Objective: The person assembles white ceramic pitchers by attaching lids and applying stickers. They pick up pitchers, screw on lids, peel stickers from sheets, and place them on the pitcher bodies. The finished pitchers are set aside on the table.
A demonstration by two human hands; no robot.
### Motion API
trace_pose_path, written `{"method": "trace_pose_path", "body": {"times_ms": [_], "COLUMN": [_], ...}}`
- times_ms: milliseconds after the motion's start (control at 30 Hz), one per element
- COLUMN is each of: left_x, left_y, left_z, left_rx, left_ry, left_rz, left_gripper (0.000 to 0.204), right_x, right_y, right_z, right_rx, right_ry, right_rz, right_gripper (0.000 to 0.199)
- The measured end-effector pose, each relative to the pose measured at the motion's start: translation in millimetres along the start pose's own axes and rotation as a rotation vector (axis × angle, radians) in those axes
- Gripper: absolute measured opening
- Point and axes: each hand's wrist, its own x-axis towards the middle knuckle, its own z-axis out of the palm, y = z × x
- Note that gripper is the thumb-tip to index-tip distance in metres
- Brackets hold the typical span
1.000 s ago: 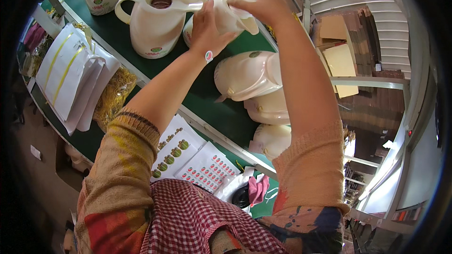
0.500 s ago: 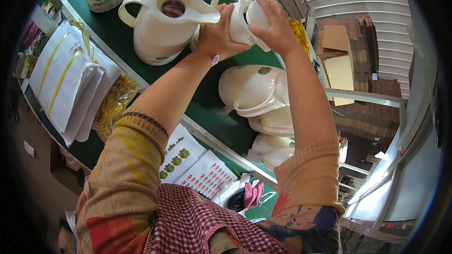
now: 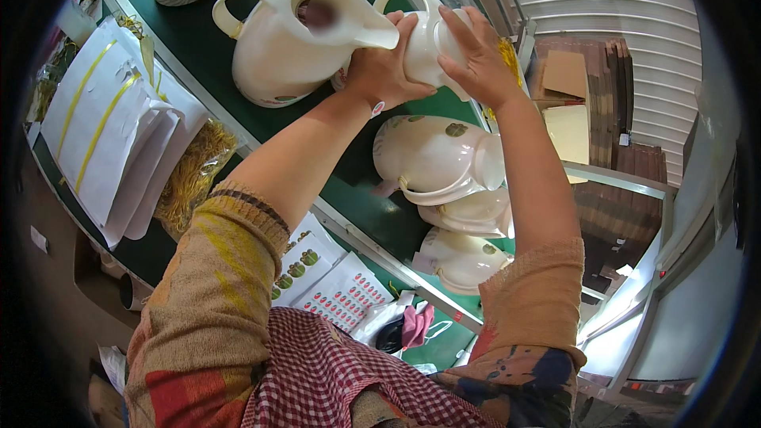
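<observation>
Sticker sheets (image 3: 345, 289): nearest the person; we place them short of the uncapped jug (image 3: 273, 63), our landmark, and to its right.
Laid-down jugs (image 3: 428, 147): we count three on their sides, right of the uncapped jug and nearer the person.
Left hand (image 3: 380, 71): grip closed around the shoulder of the held jug (image 3: 422, 55); we cannot tell whether it touches the uncapped jug's spout.
Right hand (image 3: 482, 62): curled over the lid (image 3: 450, 36), fingers and thumb gripping it.
Held jug: just right of the uncapped jug's spout; whether its base bears weight, we cannot tell.
Lid: half a second ago we saw it tipped, with a dark gap at the mouth; that gap no longer shows. We judge the lid seated or nearly so; tightness unconfirmed.
Uncapped jug: mouth still uncovered.
Carton stack (image 3: 622, 103): farthest, well right of the uncapped jug.
</observation>
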Motion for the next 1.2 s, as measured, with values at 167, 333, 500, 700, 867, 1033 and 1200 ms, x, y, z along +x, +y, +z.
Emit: {"method": "trace_pose_path", "body": {"times_ms": [167, 333, 500, 700, 867, 1033, 1200], "left_x": [0, -1, -2, -3, -2, -3, -4], "left_y": [1, -1, -2, -1, 0, -1, 1], "left_z": [-1, 2, 0, 0, 0, 0, 1], "left_rx": [0.027, 0.026, 0.027, 0.031, 0.048, 0.018, 0.02], "left_ry": [0.028, 0.017, 0.032, 0.022, 0.022, 0.014, -0.003], "left_rz": [0.029, 0.034, 0.048, 0.049, 0.067, 0.052, 0.034], "left_gripper": [0.107, 0.108, 0.108, 0.106, 0.106, 0.105, 0.105], "right_x": [-2, -3, 6, 10, 14, 10, 4], "right_y": [1, 3, 3, -3, -1, -3, -2], "right_z": [-6, -18, -33, -42, -37, -42, -38], "right_rx": [-0.056, -0.07, -0.097, -0.127, -0.209, -0.057, -0.039], "right_ry": [-0.03, -0.136, -0.233, -0.298, -0.325, -0.296, -0.245], "right_rz": [-0.098, -0.122, -0.2, -0.248, -0.358, -0.144, -0.092], "right_gripper": [0.064, 0.07, 0.077, 0.082, 0.081, 0.084, 0.085]}}
